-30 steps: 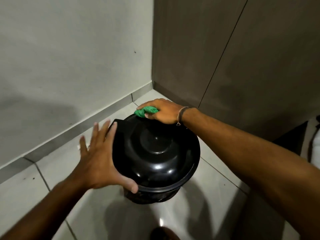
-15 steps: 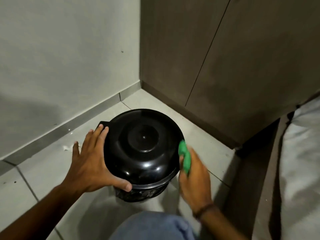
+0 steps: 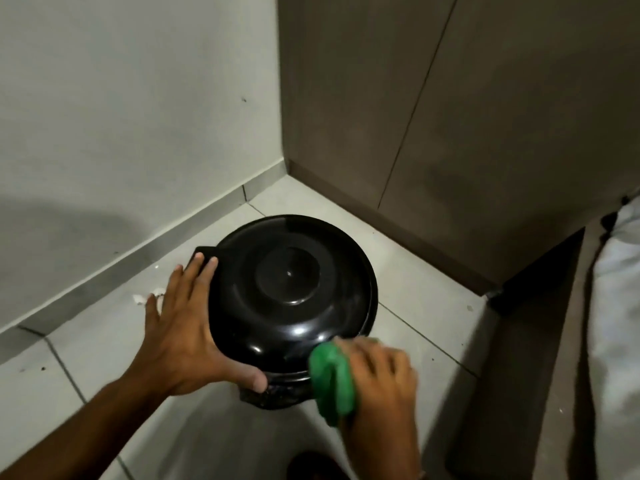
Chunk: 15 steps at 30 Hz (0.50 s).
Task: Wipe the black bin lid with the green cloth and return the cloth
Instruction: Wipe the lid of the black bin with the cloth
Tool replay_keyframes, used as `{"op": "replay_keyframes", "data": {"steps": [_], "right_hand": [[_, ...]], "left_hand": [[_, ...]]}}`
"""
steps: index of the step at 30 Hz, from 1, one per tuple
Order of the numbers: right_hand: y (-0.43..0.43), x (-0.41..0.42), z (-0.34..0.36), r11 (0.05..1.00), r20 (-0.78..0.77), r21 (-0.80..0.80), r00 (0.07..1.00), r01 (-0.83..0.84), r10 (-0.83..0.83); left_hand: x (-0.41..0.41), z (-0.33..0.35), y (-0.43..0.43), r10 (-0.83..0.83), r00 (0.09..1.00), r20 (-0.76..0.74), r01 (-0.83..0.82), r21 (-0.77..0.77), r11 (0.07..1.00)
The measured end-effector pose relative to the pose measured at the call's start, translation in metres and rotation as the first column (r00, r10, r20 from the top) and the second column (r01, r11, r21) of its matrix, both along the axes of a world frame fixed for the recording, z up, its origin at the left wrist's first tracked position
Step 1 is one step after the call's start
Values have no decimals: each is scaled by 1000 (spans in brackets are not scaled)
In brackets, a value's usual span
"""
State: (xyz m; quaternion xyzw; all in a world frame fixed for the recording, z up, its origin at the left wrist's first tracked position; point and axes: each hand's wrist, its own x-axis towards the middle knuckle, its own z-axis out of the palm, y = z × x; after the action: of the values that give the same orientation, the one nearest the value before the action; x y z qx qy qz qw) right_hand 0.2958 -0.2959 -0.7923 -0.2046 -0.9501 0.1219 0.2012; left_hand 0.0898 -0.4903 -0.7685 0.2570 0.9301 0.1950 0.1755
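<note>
Our left hand [image 3: 180, 327], fingers spread flat, steadies the black bin lid [image 3: 291, 282]; our right hand [image 3: 381, 382], fingers curled round the green cloth [image 3: 332, 382], has swept from far rim to near rim; the wiping looks nearly done.

lid [image 3: 291, 282] on bin [image 3: 277, 398] | wall [image 3: 121, 116] left | cabinet [image 3: 485, 133] behind | cloth [image 3: 332, 379] near-right
</note>
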Motion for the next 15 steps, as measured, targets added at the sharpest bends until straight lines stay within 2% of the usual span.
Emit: {"op": "replay_keyframes", "data": {"steps": [3, 6, 9, 11, 13, 15], "right_hand": [[49, -50, 26, 963, 62, -201, 984, 178, -169], [81, -142, 51, 955, 119, -260, 986, 143, -115], [58, -228, 65, 964, 219, -266, 972, -27, 87], [19, -246, 62, 953, 241, -185, 929, -240, 281], [-11, -221, 52, 873, 168, -133, 857, -470, 487], [-16, -163, 37, 803, 79, -157, 803, -575, 590]], "left_hand": [[0, 2, 0, -15, 1000, 19, 15, 12, 1000], [-1, 2, 1, -13, 999, 31, 13, 16, 1000], [-1, 0, 0, -7, 1000, 12, 6, 11, 1000], [-1, -1, 1, 2, 1000, -5, -2, -17, 1000], [-3, -4, 1, 9, 1000, -7, -9, -61, 998], [-5, -8, 0, 11, 1000, -19, -13, -83, 996]]}}
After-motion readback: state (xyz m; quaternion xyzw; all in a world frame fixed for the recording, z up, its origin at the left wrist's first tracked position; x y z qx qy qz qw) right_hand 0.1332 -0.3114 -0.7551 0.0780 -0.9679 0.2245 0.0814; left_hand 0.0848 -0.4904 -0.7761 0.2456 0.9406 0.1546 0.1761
